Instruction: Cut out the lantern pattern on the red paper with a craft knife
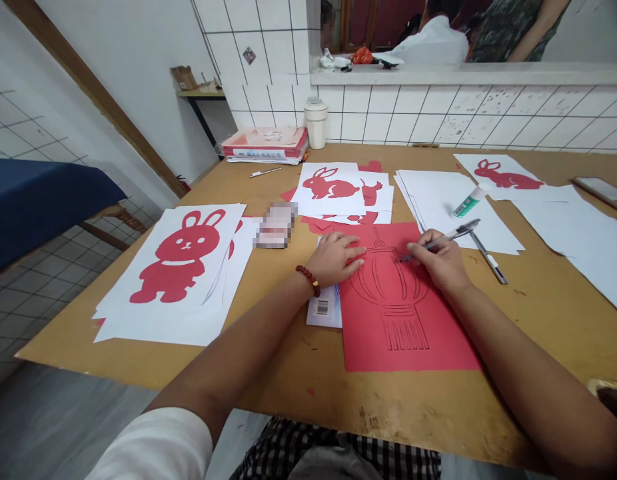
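Note:
A sheet of red paper (363,347) lies in front of me with a lantern outline (388,280) and its fringed tassel drawn on it in dark lines. My right hand (443,260) is closed around a pen (456,231), whose tip meets the paper at the lantern's upper right. My left hand (333,259), fingers spread, lies flat across the left edge of the red sheet. Under that edge shows a white booklet with a barcode (324,308). Right of the drawing, a second pen (490,259) rests on the table, and a glue stick (469,202) lies on white sheets.
White sheets bearing red rabbit cutouts lie at left (183,260), centre back (331,190) and far right (508,175). A stack of packaged paper (263,141) and a white cup (316,123) stand against the tiled wall. A phone (601,192) sits at the right. People appear beyond the ledge.

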Tool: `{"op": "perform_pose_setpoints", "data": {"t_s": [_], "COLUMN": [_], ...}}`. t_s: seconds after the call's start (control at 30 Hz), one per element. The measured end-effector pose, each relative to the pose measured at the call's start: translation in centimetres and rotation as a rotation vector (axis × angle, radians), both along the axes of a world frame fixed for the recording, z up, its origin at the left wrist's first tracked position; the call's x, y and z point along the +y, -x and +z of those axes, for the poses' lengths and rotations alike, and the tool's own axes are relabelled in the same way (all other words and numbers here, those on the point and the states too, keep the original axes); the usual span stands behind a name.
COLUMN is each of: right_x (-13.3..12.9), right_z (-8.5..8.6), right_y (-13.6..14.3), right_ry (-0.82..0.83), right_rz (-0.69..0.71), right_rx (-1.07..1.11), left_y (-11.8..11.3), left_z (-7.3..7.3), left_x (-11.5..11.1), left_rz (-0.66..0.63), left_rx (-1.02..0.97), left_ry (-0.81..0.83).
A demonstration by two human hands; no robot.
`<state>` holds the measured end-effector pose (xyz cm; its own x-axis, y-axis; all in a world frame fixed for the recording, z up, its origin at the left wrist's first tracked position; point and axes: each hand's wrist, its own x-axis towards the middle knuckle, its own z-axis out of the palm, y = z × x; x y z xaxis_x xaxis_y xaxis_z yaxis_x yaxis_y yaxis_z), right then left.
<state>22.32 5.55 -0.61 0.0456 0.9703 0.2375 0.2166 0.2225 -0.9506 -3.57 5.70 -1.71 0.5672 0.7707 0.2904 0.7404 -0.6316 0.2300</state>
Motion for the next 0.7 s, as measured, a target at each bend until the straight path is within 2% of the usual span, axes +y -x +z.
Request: {"op": "perform_pose_setpoints", "data": {"t_s": [0.1, 0.23, 0.3, 0.43, 0.57, 0.7], "right_x": [0.2, 0.9, 1.3, 1.8, 1.6, 1.4], "right_z": [0.9, 2.5, 2.6, 0.9, -1.1, -1.3], "right_y": [0.4, 1.4, 2.1, 3.3, 3.4, 3.0], "right_ry": [0.025, 0.013, 0.006, 0.044, -0.005, 0.0], "right_rz": [-0.056, -0.004, 0.015, 0.02, 0.081, 0.126], "right_rx": [0.141, 0.16, 0.178, 0.183, 0.004, -0.014], "left_y": [0.0, 0.0, 0.0, -0.1, -0.2, -0.2], "left_z": [0.0, 0.0, 0.0, 0.0, 0.1, 0.1], "left_x": [-0.1, -0.1, -0.1, -0.1, -0.2, -0.2], "left_rz": [-0.001, -0.001, 0.001, 0.006, 0.008, 0.019], "left_rx": [-0.001, -0.006, -0.005, -0.003, -0.01, -0.01], "left_ry": [-0.002, -0.002, -0.002, 0.002, 0.005, 0.016]}}
